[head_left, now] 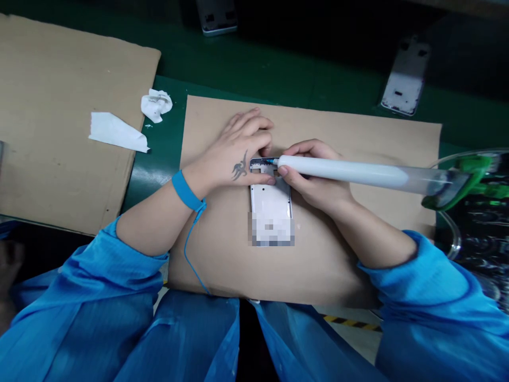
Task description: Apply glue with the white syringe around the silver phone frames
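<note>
Green bench (246, 69) fills the top; on it we see the left sheet (59, 95) of cardboard at 9 o'clock and the centre sheet (338, 249) under both hands. Next biggest is the dispenser barrel (350, 172), a long white-to-clear syringe lying nearly level, with its green hose fitting (465, 178) out at 3 o'clock and its blue nozzle tip (271, 161) touching the top edge of the phone frame (270, 201). The frame lies flat mid-sheet, long axis 12 to 6, lower end blurred out. Our left hand (234, 156), in from 8 o'clock, has fingers curled over the frame's top-left corner and thumb on its left rail, pinning it down. Our right hand (314, 183), in from 4 o'clock, is closed around the barrel's front end like a pen. We judge the frame light, thin, stiff but easily bent or scratched, and slippery on card; best taken by the long side rails. The barrel looks light, smooth and tail-heavy from the hose; hold near the nozzle. Small stuff: spare frame (405, 79) at 2 o'clock, paper scrap (115, 131) and crumpled tissue (156, 104) at 10, blue wrist strap (186, 190) on the left wrist.
</note>
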`<state>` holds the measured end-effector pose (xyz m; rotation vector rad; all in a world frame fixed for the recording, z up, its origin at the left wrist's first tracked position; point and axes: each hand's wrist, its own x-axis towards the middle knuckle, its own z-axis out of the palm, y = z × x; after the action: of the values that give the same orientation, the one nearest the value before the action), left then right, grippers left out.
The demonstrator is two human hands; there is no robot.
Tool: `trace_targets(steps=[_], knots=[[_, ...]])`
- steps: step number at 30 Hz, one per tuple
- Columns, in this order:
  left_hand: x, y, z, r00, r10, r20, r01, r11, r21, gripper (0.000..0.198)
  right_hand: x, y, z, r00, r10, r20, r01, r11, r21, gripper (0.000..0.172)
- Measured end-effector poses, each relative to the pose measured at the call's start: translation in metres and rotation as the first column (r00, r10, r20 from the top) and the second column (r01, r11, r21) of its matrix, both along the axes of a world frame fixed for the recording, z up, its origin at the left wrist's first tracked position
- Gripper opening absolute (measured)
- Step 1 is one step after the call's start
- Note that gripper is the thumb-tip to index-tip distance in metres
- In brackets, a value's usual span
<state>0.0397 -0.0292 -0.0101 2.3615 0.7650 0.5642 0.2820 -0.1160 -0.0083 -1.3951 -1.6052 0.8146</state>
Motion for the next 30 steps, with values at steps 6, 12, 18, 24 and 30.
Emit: trace_targets(steps=[6, 12, 18, 24, 30], knots=[[-0.0001, -0.0011, 0.0035, 1.0, 0.007, -0.026, -0.007, 1.0, -0.017, 0.054, -0.0029, 0.0, 0.0028, 1.0, 0.006, -0.007, -0.006, 1.0, -0.017, 0.037], [-0.002, -0.0027, 0.0055, 0.999, 0.007, -0.047, -0.008, 1.0, -0.012, 0.051, -0.005, 0.0002, 0.0034, 1.0, -0.011, -0.021, 0.011, 0.999, -0.032, 0.034], [-0.0009, -0.0022, 0.0023, 1.0, 0.013, -0.013, -0.013, 1.0, 0.0, 0.052, -0.0034, 0.0011, 0.0018, 0.999, -0.015, -0.032, 0.015, 1.0, -0.023, 0.039], [-0.0009, -0.0008, 0.0028, 1.0, 0.012, -0.005, -0.012, 1.0, -0.002, 0.051, -0.003, 0.0027, 0.0025, 1.0, -0.006, -0.019, 0.005, 0.998, -0.059, 0.047], [0.0, -0.0031, 0.0062, 1.0, 0.017, -0.006, -0.017, 1.0, -0.025, 0.051, -0.0013, 0.0012, 0.0022, 1.0, 0.001, -0.024, -0.002, 0.999, -0.04, 0.041]])
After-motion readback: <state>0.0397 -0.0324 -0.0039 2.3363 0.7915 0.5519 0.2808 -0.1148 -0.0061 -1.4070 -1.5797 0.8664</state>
